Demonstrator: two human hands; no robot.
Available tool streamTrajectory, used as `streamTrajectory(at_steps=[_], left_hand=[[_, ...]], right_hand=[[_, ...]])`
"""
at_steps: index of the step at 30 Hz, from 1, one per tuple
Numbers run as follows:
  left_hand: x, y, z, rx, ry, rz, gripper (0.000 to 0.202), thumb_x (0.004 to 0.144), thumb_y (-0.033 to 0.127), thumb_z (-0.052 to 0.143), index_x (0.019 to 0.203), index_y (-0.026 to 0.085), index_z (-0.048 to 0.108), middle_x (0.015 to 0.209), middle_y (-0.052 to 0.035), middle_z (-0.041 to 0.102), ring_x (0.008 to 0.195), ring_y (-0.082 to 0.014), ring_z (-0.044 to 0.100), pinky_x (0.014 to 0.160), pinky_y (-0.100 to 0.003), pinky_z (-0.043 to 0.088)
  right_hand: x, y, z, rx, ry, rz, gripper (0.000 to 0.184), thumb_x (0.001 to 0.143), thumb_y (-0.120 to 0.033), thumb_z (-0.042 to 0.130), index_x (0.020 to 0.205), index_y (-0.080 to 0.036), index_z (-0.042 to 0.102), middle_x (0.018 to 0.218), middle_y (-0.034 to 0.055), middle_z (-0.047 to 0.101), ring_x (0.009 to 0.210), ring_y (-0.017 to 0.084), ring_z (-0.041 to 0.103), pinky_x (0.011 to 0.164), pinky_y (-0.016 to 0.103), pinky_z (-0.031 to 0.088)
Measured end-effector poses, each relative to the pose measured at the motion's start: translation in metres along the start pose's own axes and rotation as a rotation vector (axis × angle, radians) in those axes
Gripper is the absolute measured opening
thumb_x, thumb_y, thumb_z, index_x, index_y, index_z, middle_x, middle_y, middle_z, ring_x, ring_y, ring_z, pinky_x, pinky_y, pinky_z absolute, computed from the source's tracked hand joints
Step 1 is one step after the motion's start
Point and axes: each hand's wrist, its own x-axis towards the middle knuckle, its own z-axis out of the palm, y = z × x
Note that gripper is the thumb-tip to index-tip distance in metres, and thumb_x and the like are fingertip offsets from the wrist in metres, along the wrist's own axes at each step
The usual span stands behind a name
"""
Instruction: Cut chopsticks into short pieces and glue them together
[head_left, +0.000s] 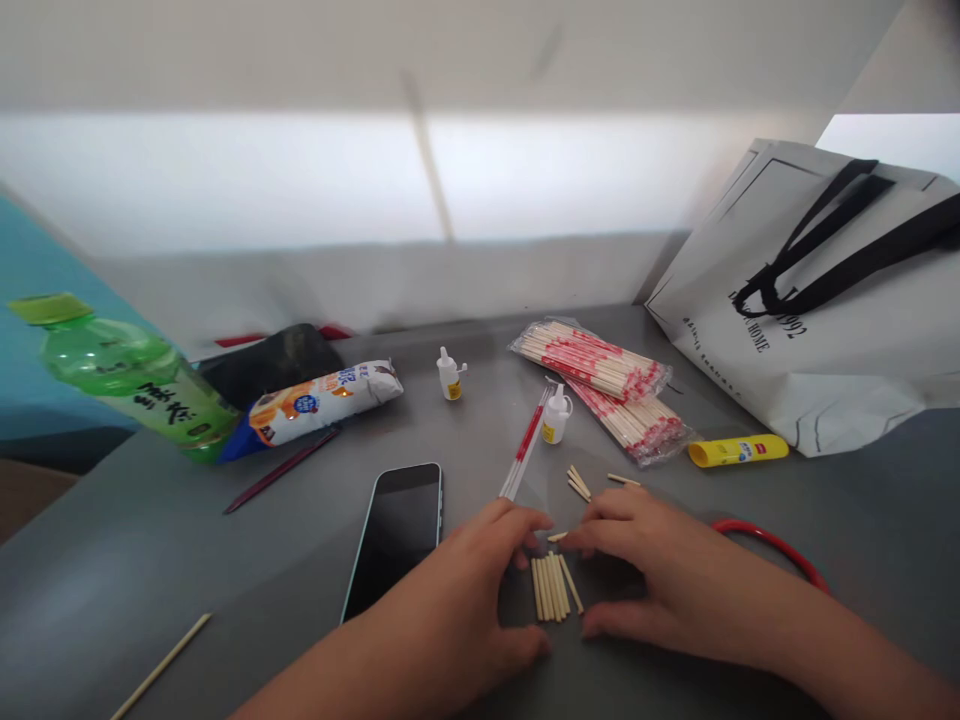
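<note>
Several short wooden sticks lie side by side in a row on the grey table, the rightmost one slanted away from the others. To their left is my left hand, fingers curved and thumb apart, holding nothing. My right hand curves around the other side, its thumb near the slanted stick. Just beyond the row, a short stick piece lies at the right index fingertip; whether they touch, I cannot tell. A few more cut pieces rest farther back, and a single one sits behind my right hand.
Two small white glue bottles, wrapped chopstick packs, a yellow glue stick and a white bag stand behind. A phone, snack packet, green bottle and long stick are leftward. A red handle lies right.
</note>
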Motion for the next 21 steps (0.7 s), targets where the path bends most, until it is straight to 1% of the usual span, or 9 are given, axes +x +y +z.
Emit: streamTrajectory(at_steps=[2, 5, 9, 14, 21], left_hand=[[-0.002, 0.0, -0.001, 0.002, -0.002, 0.024, 0.063, 0.065, 0.01, 0.074, 0.124, 0.031, 0.063, 0.115, 0.0011, 0.063, 0.101, -0.0216, 0.059, 0.094, -0.035, 0.048], [-0.004, 0.001, 0.0, 0.012, 0.016, 0.065, 0.064, 0.067, 0.009, 0.067, 0.126, 0.032, 0.062, 0.116, 0.0013, 0.063, 0.099, -0.0204, 0.06, 0.091, -0.033, 0.049], [-0.004, -0.001, 0.003, 0.025, 0.038, 0.138, 0.061, 0.07, 0.007, 0.06, 0.126, 0.032, 0.062, 0.118, 0.002, 0.063, 0.098, -0.0185, 0.061, 0.09, -0.031, 0.05], [-0.002, -0.005, 0.006, 0.081, 0.061, 0.127, 0.064, 0.068, 0.004, 0.057, 0.125, 0.031, 0.062, 0.121, -0.0002, 0.062, 0.103, -0.0205, 0.062, 0.092, -0.032, 0.051], [-0.001, -0.004, 0.006, 0.065, 0.052, 0.12, 0.057, 0.07, 0.004, 0.058, 0.12, 0.03, 0.063, 0.121, -0.0008, 0.061, 0.106, -0.0213, 0.061, 0.095, -0.034, 0.05]], right_hand=[[-0.001, 0.0, -0.004, -0.006, -0.019, 0.013, 0.046, 0.085, -0.042, 0.081, 0.128, -0.035, 0.069, 0.113, 0.003, 0.068, 0.104, 0.027, 0.063, 0.088, 0.04, 0.051], [-0.001, -0.002, -0.007, -0.003, -0.043, 0.018, 0.039, 0.087, -0.035, 0.078, 0.126, -0.036, 0.07, 0.112, 0.0023, 0.067, 0.104, 0.026, 0.063, 0.089, 0.04, 0.051], [-0.001, -0.004, -0.004, 0.013, -0.046, -0.008, 0.031, 0.09, -0.029, 0.075, 0.12, -0.034, 0.072, 0.11, 0.0024, 0.068, 0.1, 0.024, 0.065, 0.087, 0.038, 0.052], [0.001, -0.004, 0.001, 0.026, -0.019, -0.02, 0.032, 0.089, -0.027, 0.076, 0.12, -0.034, 0.072, 0.11, 0.0024, 0.069, 0.101, 0.025, 0.065, 0.088, 0.038, 0.052], [0.0, -0.004, 0.005, 0.023, -0.003, -0.032, 0.033, 0.088, -0.025, 0.075, 0.119, -0.034, 0.072, 0.108, 0.0028, 0.068, 0.098, 0.025, 0.065, 0.084, 0.037, 0.052]])
